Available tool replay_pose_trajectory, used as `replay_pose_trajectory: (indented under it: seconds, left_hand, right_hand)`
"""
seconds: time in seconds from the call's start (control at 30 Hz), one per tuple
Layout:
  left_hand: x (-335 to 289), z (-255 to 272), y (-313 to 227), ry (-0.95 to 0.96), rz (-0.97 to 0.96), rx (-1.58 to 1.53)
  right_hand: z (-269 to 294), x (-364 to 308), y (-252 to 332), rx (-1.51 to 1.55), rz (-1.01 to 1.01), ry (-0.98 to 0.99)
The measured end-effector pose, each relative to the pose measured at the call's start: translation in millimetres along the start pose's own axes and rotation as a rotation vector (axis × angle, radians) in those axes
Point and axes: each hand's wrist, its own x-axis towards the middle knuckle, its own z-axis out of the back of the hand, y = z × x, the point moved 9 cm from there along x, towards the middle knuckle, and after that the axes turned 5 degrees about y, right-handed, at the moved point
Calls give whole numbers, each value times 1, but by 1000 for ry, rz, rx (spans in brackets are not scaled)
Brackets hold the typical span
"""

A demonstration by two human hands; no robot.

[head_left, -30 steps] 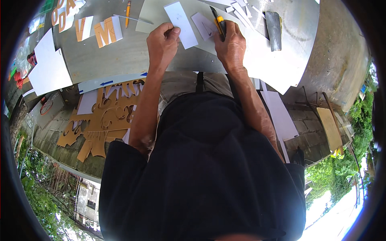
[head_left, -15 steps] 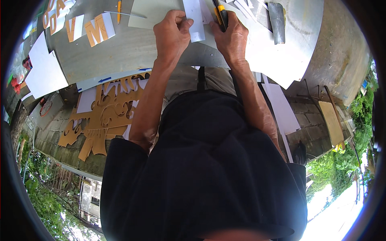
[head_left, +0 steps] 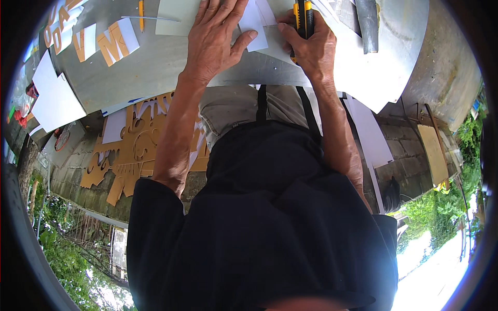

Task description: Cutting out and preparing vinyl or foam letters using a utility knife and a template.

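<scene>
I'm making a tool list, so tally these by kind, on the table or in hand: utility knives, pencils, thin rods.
Utility knife: 1, in the right hand
Pencil: 1
Thin rod: 1
Total: 3

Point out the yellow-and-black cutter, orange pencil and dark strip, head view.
Yellow-and-black cutter point(head_left: 302, 19): head view, middle of its handle.
Orange pencil point(head_left: 140, 10): head view, on its shaft.
Dark strip point(head_left: 368, 27): head view, middle of its upper face.
</scene>
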Motion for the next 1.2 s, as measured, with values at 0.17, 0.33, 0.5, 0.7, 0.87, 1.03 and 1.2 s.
replay_pose_trajectory:
  seconds: [0.17,0.33,0.5,0.7,0.87,1.03,1.2]
  left_hand:
    - [-2,4,0,-109,7,-39]
    - [0,-3,0,-49,0,9]
    - [2,-7,-3,24,-20,79]
    - [3,-6,2,51,50,-1]
    - [6,-9,-1,103,19,62]
    - [6,-7,1,60,39,11]
    - [5,-5,1,8,47,-1]
  right_hand:
    - [-3,4,-4,-80,-2,-38]
    - [-4,5,-2,-54,-18,-25]
    - [-4,6,-5,-99,14,-49]
    - [-3,7,11,-154,13,-51]
    - [-4,7,13,-135,92,-74]
    - [-4,6,8,-135,98,-83]
    - [-7,7,0,-125,50,-57]
